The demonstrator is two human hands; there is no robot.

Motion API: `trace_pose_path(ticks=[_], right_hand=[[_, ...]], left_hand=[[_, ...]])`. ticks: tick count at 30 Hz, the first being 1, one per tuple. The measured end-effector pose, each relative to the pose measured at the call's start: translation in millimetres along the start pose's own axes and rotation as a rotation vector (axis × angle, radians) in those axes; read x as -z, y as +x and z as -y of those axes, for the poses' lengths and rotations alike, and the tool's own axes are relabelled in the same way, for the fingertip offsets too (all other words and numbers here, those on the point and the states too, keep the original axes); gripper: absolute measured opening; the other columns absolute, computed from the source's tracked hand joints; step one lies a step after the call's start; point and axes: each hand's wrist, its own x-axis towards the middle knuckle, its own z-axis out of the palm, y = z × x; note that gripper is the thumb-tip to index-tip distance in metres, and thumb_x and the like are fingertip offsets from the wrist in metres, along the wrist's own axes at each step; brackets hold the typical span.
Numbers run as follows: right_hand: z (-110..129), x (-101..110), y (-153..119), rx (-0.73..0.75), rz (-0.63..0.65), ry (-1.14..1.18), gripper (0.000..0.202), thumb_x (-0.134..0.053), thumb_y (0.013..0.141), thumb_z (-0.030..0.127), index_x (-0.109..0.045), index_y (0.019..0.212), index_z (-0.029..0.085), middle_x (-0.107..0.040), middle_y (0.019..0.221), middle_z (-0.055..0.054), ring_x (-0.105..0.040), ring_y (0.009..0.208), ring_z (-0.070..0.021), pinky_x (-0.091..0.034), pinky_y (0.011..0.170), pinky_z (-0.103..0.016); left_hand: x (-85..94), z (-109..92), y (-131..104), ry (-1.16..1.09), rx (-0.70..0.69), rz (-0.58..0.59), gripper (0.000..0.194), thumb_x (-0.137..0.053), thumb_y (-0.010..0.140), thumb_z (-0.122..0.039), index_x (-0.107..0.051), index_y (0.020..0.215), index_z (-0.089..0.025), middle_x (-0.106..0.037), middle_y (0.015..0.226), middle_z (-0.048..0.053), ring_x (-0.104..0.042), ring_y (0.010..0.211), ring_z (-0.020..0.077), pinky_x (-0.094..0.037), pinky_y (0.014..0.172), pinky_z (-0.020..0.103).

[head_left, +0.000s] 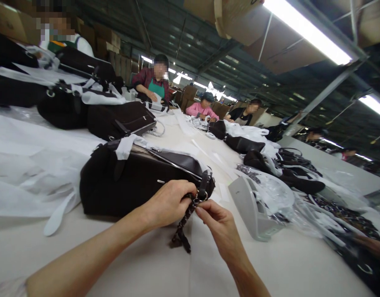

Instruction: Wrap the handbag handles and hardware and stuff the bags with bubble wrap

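Observation:
A black handbag [137, 181] with a silver zipper lies on the pale table in front of me. White wrapping covers part of its handle. At its right end, a dark patterned braided strap [187, 214] hangs by a metal ring [203, 195]. My left hand [169, 202] is closed around the upper part of this strap, close to the bag's side. My right hand [216, 222] pinches at the strap just below the ring, thumb and forefinger together. The strap's loose end dangles down over the table.
Several black bags [115, 117] lie behind and to the left among white wrapping sheets [32, 173]. On the right stand a grey plastic bin [247, 208], clear plastic bags [276, 192] and more dark bags. Several people work along the far table; a blurred arm shows at the right edge.

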Motion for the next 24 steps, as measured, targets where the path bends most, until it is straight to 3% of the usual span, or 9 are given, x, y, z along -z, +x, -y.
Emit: trace_pose_path(ticks=[5, 12, 24], right_hand=[[-2, 0, 0, -0.050, 0.041, 0.065, 0.024, -0.074, 0.075, 0.043, -0.074, 0.076, 0.018, -0.068, 0.073, -0.002, -0.055, 0.073, -0.0181, -0.044, 0.072, -0.031], [-4, -5, -1, -0.097, 0.031, 0.152, 0.026, -0.077, 0.070, 0.042, -0.071, 0.070, 0.017, -0.058, 0.062, 0.001, -0.047, 0.062, -0.0138, -0.040, 0.062, -0.027], [-3, -11, -5, -0.158, 0.041, 0.262, 0.025, -0.075, 0.072, 0.038, -0.065, 0.065, 0.017, -0.057, 0.061, 0.002, -0.046, 0.060, -0.0124, -0.039, 0.059, -0.025]], left_hand=[[3.3, -1, 0, -0.032, 0.017, 0.030, 0.026, -0.047, 0.075, -0.003, -0.067, 0.081, -0.019, -0.067, 0.080, 0.000, -0.060, 0.075, 0.0154, -0.040, 0.070, 0.023], [5.9, -3, 0, -0.055, 0.074, 0.050, 0.024, -0.048, 0.074, -0.005, -0.066, 0.078, -0.020, -0.067, 0.075, -0.002, -0.060, 0.071, 0.0151, -0.038, 0.065, 0.021], [12.5, -8, -1, -0.071, 0.099, 0.084, 0.024, -0.047, 0.072, -0.003, -0.064, 0.076, -0.019, -0.065, 0.071, -0.003, -0.058, 0.068, 0.0138, -0.037, 0.061, 0.021]])
